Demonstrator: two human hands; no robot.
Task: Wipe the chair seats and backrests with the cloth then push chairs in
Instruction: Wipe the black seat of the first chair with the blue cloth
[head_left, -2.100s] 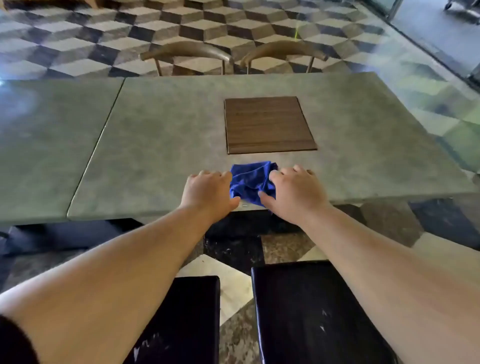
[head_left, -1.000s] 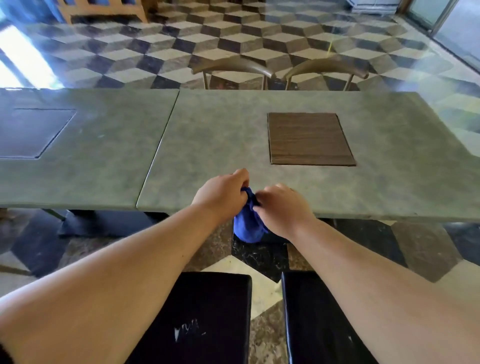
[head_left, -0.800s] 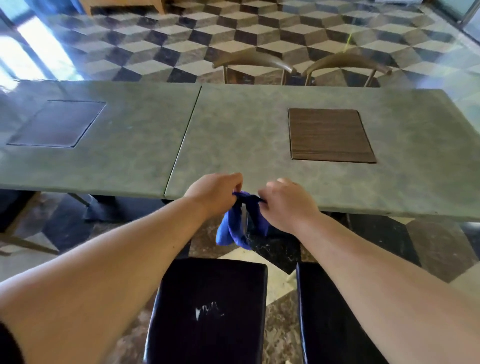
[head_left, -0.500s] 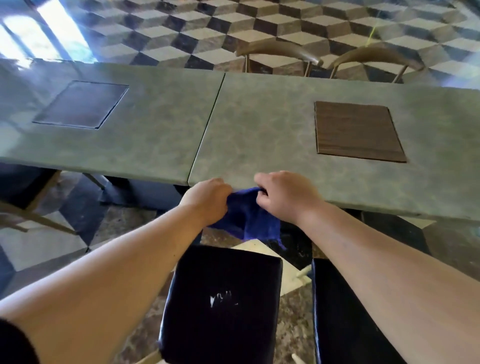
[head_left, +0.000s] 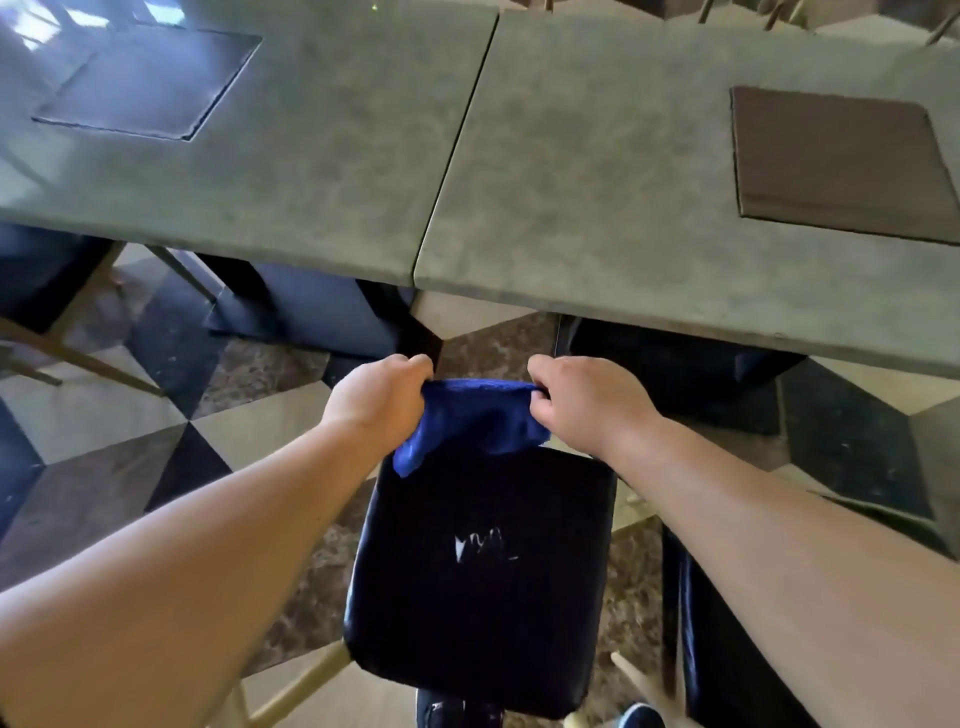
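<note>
Two grey-green stone-look tabletops (head_left: 332, 156) butted edge to edge, seam running between them. Dark inset panel (head_left: 150, 83) set in the left one, brown wood-grain panel (head_left: 841, 161) in the right. Floor (head_left: 104, 415) is cube-pattern tile in black, grey and cream; black chair seat (head_left: 483, 577) stands on it.

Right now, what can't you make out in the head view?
- Backrest of the black padded chair seat: cut off by the bottom edge.
- Second black chair seat: mostly covered by the right forearm.
- Fingers of left hand and right hand: curled into the blue cloth.
- White marks on the seat: too blurred to identify.
- Far chairs behind the grey table: cropped by the top edge.
</note>
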